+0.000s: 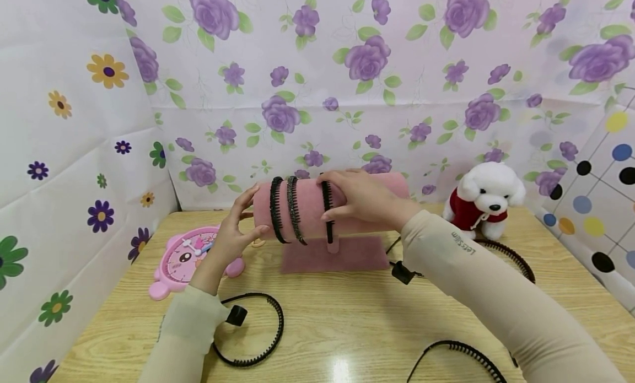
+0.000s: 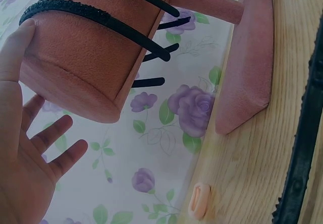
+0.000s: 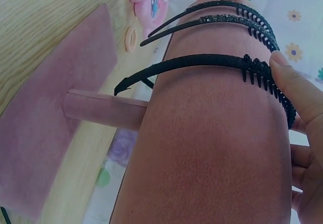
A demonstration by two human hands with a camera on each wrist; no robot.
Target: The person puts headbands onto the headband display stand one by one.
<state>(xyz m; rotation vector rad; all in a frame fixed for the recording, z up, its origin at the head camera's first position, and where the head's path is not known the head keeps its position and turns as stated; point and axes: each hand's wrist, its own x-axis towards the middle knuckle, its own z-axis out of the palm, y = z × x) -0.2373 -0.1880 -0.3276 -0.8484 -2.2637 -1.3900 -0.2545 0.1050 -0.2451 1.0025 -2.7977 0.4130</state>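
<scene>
A pink padded headband stand has a cylindrical roll [image 1: 311, 204] raised on a post above its flat base [image 1: 362, 257]. Around the roll sit three black toothed headbands: a dark beaded one [image 1: 275, 209], a glittery one [image 1: 294, 209] and one nearer the middle [image 1: 327, 209]. My right hand [image 1: 364, 198] reaches over the roll and holds this middle headband, thumb at the front, other fingers partly hidden behind. At the left end, my left hand [image 1: 229, 239] touches the roll with its thumb; the fingers spread loosely near the end face [image 2: 75, 90].
A pink cartoon clock [image 1: 181, 264] lies at the left. Another black headband [image 1: 253, 363] rests at the front left, a further one [image 1: 473, 350] at the front right. A white plush dog [image 1: 491, 193] in red sits at the back right, beside a brown headband [image 1: 516, 256].
</scene>
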